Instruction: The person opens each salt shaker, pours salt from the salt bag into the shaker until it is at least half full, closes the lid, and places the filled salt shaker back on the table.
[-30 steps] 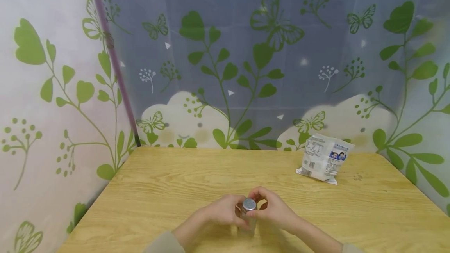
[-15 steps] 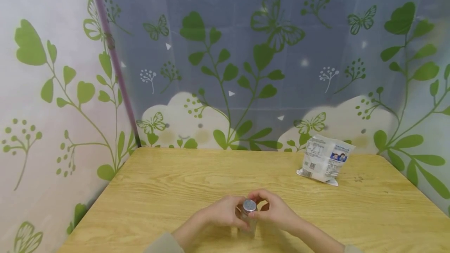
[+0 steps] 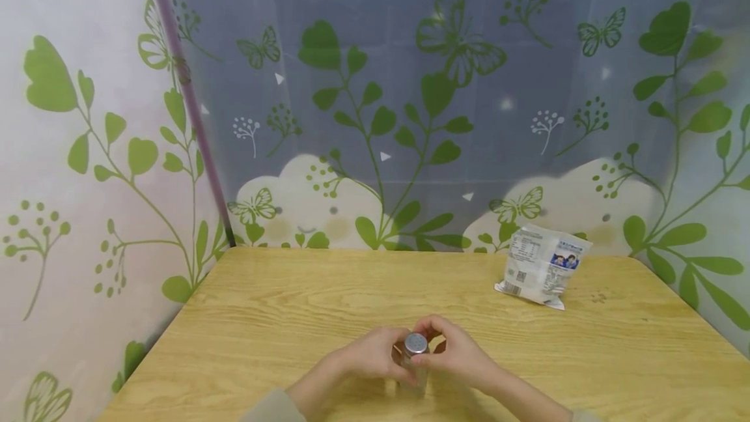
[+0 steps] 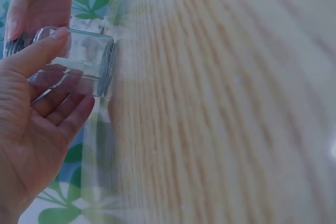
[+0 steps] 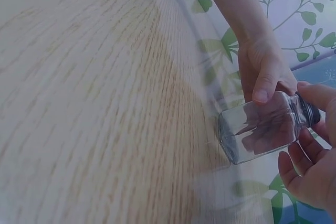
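Note:
A clear glass shaker jar [image 5: 257,129] with a silver metal cap [image 3: 416,343] stands upright near the front of the wooden table. The left hand [image 3: 375,353] grips the jar's body, thumb on the near side and fingers behind, as the left wrist view shows with the glass jar [image 4: 79,59]. At the top, the right hand [image 3: 454,350] pinches the cap between thumb and fingers. In the right wrist view the cap [image 5: 308,113] is partly hidden by the right hand [image 5: 315,156]. No contents show inside the glass.
A white printed packet [image 3: 541,266] stands toward the back right of the wooden table [image 3: 281,318]. Patterned curtains [image 3: 351,83] with green leaves and butterflies rise behind the table and at its sides.

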Demonstrator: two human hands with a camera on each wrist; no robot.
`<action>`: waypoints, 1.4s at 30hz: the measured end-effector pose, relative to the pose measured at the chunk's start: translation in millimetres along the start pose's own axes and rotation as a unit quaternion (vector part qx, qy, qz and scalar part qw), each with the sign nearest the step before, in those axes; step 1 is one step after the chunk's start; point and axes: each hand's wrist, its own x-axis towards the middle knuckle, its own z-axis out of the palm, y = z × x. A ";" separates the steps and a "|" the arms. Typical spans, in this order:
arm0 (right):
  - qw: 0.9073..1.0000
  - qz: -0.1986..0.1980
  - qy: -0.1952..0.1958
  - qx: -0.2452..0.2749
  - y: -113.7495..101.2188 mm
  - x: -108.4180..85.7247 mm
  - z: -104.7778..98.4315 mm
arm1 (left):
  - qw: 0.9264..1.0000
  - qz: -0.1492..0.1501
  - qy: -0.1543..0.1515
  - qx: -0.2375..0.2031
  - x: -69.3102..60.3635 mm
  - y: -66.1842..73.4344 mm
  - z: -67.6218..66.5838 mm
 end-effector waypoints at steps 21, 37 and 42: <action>0.999 0.026 0.015 -0.020 -4.2 -0.8 3.0 | 1.000 -0.009 -0.001 -0.014 -2.5 0.7 -0.5; 1.000 0.018 0.003 -0.005 0.1 -2.9 -0.6 | 1.000 -0.010 0.001 -0.002 -1.6 -0.7 -0.5; 1.000 0.023 0.003 -0.002 -2.3 -3.5 -0.1 | 1.000 -0.008 0.002 -0.009 -2.5 -1.7 0.6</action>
